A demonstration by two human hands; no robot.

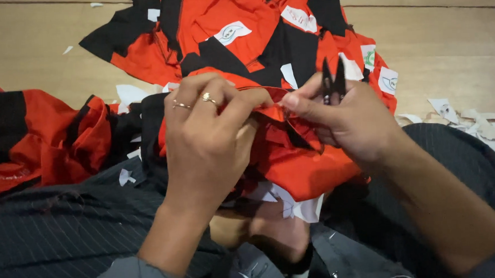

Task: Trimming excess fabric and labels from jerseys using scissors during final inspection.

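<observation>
My left hand [208, 138], with two rings on its fingers, pinches a folded edge of red and black fabric [296, 167] that lies over my lap. My right hand [344, 121] pinches the same edge from the other side, thumb tip close to the left fingers. A small black thread snipper [332, 82] sticks up from the right hand, blades pointing away from me. The fabric's lower part hangs between my knees, with a white label piece [300, 206] under it.
A heap of red and black garment pieces with white labels [232, 39] lies on the wooden floor [443, 41] ahead. More red and black cloth [42, 142] sits at my left. White paper scraps [480, 123] are scattered at the right. Dark pinstriped trousers [57, 230] cover my legs.
</observation>
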